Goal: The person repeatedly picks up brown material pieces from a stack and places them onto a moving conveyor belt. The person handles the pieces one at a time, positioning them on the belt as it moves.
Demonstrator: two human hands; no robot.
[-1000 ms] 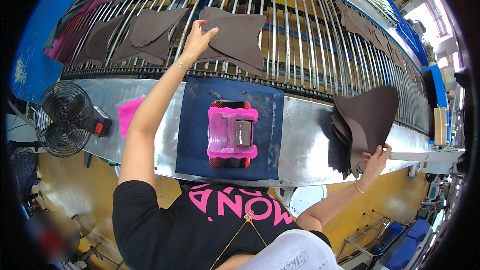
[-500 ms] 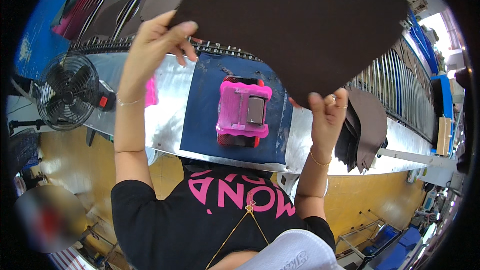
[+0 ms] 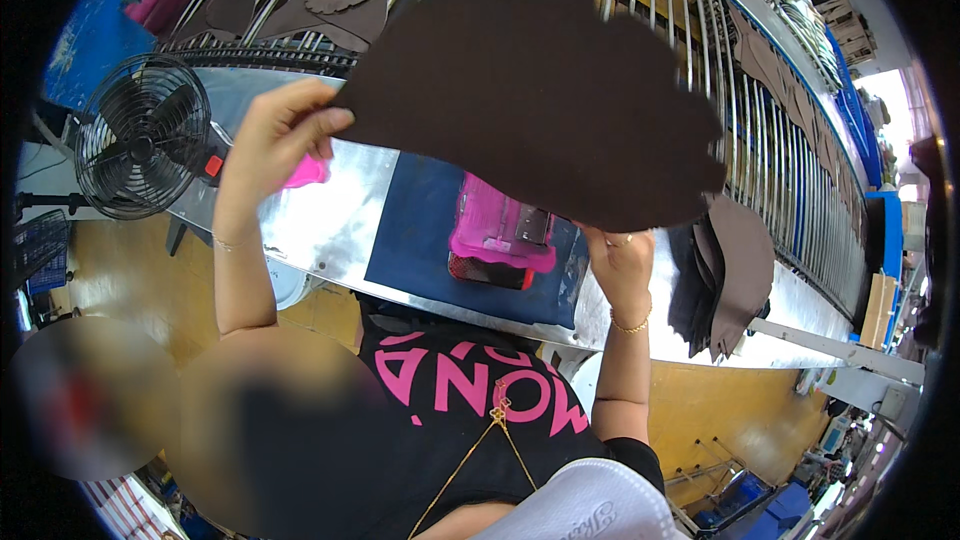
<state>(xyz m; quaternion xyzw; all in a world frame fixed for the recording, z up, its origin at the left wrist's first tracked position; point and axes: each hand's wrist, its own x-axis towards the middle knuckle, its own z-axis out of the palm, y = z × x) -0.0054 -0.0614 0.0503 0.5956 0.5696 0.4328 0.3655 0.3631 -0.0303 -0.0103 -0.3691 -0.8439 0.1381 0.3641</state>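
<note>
Brown leather piece [image 3: 540, 90] is lifted up, pinched at its left edge by the left hand [image 3: 270, 140] and at its lower right by the right hand [image 3: 620, 260], hiding part of the pink machine [image 3: 495, 240]; stacked brown pieces [image 3: 725, 270] lie right.

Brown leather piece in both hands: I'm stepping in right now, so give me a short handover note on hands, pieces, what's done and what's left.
Left hand: pinches the left edge of the big brown leather piece, raised above the bench.
Right hand: grips its lower right edge.
Pink tool sits on the blue mat.
Stack of brown pieces lies at the right.
More pieces lie on the roller rack.
Done: one piece is off the rack.
Left: the lifted piece is not yet set down.
</note>
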